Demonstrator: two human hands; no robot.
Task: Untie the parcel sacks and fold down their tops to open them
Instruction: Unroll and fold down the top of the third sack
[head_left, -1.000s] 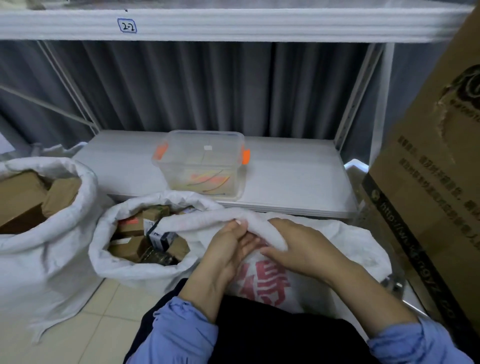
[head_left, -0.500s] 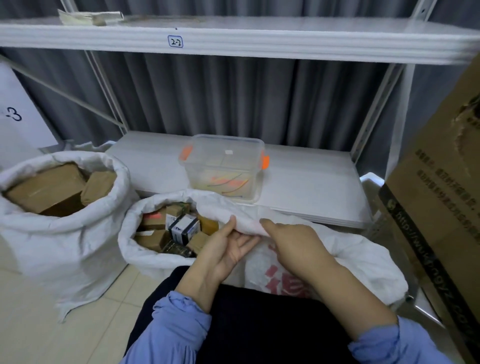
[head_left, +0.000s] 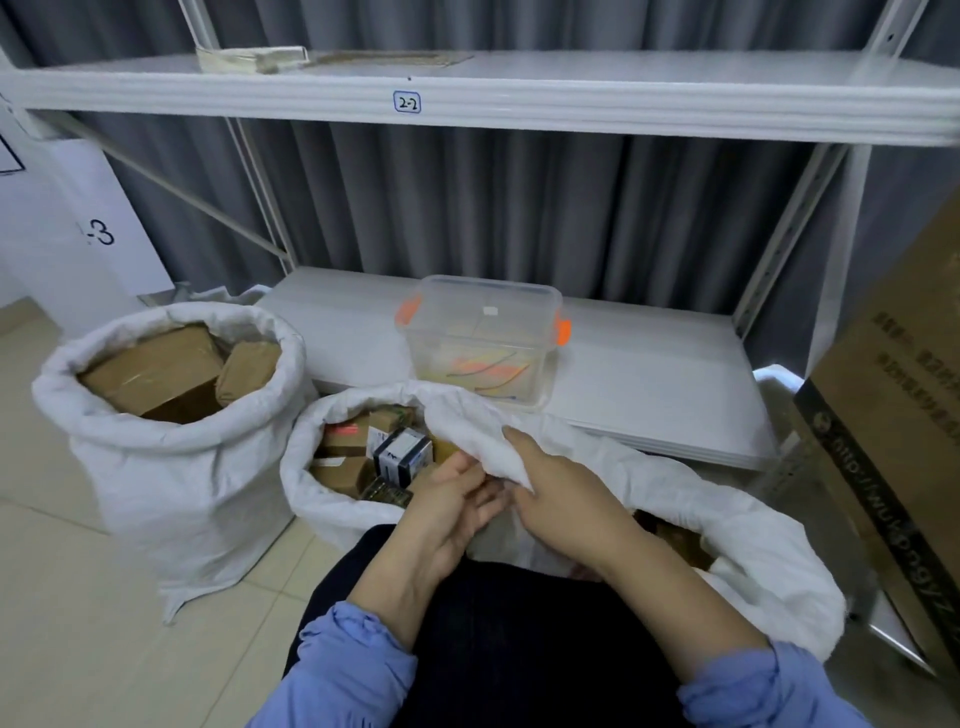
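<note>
Three white woven parcel sacks stand on the floor. The left sack (head_left: 171, 467) and the middle sack (head_left: 322, 499) have their tops rolled down, with brown boxes showing inside. The right sack (head_left: 753, 540) is right in front of me, and a flap of its top (head_left: 467, 431) is lifted over the middle sack's rim. My right hand (head_left: 561, 499) grips that flap, index finger lying on top of it. My left hand (head_left: 447, 504) reaches under the flap with fairly straight fingers that touch the fabric. Brown parcels (head_left: 675, 535) show in the right sack's mouth.
A clear plastic box with orange latches (head_left: 483, 338) sits on the low white shelf (head_left: 649, 395) behind the sacks. An upper shelf (head_left: 519, 104) runs overhead. A large cardboard box (head_left: 893, 415) stands close on the right. Tiled floor (head_left: 78, 597) lies to the left.
The sack's top has been pulled up and to the left, so its mouth now gapes on the right and the red print is hidden. The view has tilted upward.
</note>
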